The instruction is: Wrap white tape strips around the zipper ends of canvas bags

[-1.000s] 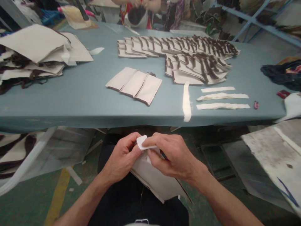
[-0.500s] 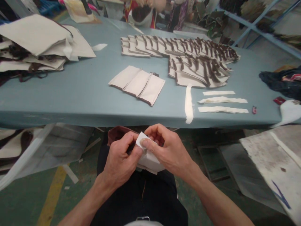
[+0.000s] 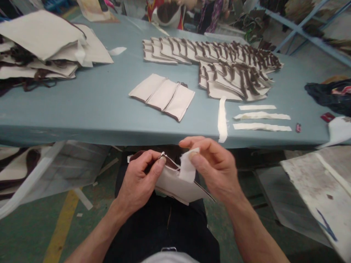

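My left hand [image 3: 144, 179] pinches the edge of a cream panel with dark brown backing [image 3: 175, 188], held over my lap below the table edge. Between the thumb and fingers of my right hand [image 3: 214, 164] is a short white strip [image 3: 189, 166], lifted at the panel's upper edge; whether its lower end is attached there I cannot tell. The panel's right corner reaches under my right hand. On the table ahead lies a similar cream panel [image 3: 162, 95] with two seams across it and dark edges.
The blue-grey table [image 3: 90, 106] bears overlapping rows of cream and brown pieces [image 3: 233, 80], several loose white strips [image 3: 261, 127] and a small red item [image 3: 298, 127]. A stack of large panels [image 3: 44, 36] stands at left. A stained board [image 3: 318, 182] juts in at right.
My right hand has moved right and up, drawing the white strip away from my left hand. More of the panel and its brown side now shows between the hands.
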The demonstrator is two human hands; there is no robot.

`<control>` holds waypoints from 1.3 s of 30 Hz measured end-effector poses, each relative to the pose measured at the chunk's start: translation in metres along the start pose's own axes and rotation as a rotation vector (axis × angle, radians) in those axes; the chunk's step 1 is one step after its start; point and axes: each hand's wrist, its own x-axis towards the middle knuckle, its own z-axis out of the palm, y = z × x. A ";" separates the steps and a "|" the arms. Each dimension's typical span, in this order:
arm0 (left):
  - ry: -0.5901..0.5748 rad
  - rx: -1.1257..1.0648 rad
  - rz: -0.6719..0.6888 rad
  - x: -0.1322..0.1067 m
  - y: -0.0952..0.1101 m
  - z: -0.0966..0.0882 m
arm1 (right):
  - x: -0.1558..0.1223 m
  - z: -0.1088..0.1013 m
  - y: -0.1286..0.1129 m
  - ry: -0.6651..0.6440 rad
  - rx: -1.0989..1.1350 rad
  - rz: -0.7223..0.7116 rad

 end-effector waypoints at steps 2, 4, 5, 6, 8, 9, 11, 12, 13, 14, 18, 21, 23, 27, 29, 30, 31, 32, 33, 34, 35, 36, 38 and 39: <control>0.007 -0.012 -0.025 0.002 0.000 -0.004 | -0.003 -0.022 -0.010 -0.050 0.146 0.079; 0.022 -0.016 -0.033 0.004 0.000 -0.006 | -0.008 -0.041 -0.019 -0.182 0.244 0.186; 0.025 -0.018 -0.031 0.005 0.000 -0.007 | -0.010 -0.047 -0.022 -0.222 0.227 0.238; 0.024 -0.021 -0.028 0.006 0.000 -0.007 | -0.011 -0.050 -0.024 -0.239 0.169 0.276; 0.020 -0.021 -0.020 0.007 0.001 -0.007 | -0.011 -0.047 -0.026 -0.225 0.008 0.300; 0.017 -0.018 -0.021 0.007 0.002 -0.007 | -0.010 -0.042 -0.025 -0.230 -0.052 0.293; 0.007 -0.012 -0.032 0.008 0.005 -0.005 | -0.007 -0.028 -0.022 -0.250 -0.110 0.257; 0.009 -0.013 -0.042 0.008 0.006 -0.005 | -0.005 -0.020 -0.020 -0.254 -0.131 0.234; 0.009 -0.018 -0.052 0.008 0.007 -0.005 | -0.004 -0.012 -0.018 -0.247 -0.163 0.211; 0.007 -0.031 -0.061 0.008 0.008 -0.004 | -0.002 -0.006 -0.016 -0.229 -0.202 0.184; -0.032 -0.107 -0.102 0.007 0.004 -0.005 | 0.000 0.010 -0.007 -0.161 -0.285 0.147; -0.060 -0.183 -0.136 0.004 -0.004 -0.004 | 0.000 0.012 -0.003 -0.123 -0.281 0.167; -0.067 -0.247 -0.165 0.002 -0.010 -0.003 | 0.000 0.013 -0.001 -0.117 -0.271 0.183; -0.068 -0.326 -0.222 0.000 -0.016 0.000 | -0.001 0.014 -0.001 -0.114 -0.271 0.205; -0.077 -0.343 -0.244 0.000 -0.016 0.001 | -0.002 0.015 -0.001 -0.101 -0.287 0.193; -0.081 -0.347 -0.250 0.000 -0.016 0.001 | -0.002 0.015 0.000 -0.094 -0.294 0.185; -0.083 -0.348 -0.252 0.000 -0.016 0.002 | -0.002 0.015 0.000 -0.088 -0.298 0.180; -0.085 -0.348 -0.249 0.000 -0.015 0.002 | -0.002 0.015 0.000 -0.082 -0.301 0.176; -0.086 -0.347 -0.244 0.001 -0.015 0.003 | -0.002 0.015 0.000 -0.078 -0.303 0.173; -0.085 -0.348 -0.236 0.001 -0.015 0.004 | -0.002 0.016 0.000 -0.077 -0.304 0.172; -0.084 -0.350 -0.230 0.001 -0.014 0.004 | -0.002 0.016 0.001 -0.075 -0.306 0.171; -0.085 -0.353 -0.224 0.001 -0.014 0.005 | -0.002 0.016 0.001 -0.074 -0.310 0.171; -0.086 -0.359 -0.217 0.001 -0.014 0.005 | -0.001 0.017 0.001 -0.073 -0.322 0.171; -0.089 -0.361 -0.217 0.001 -0.014 0.005 | 0.000 0.017 0.001 -0.075 -0.329 0.175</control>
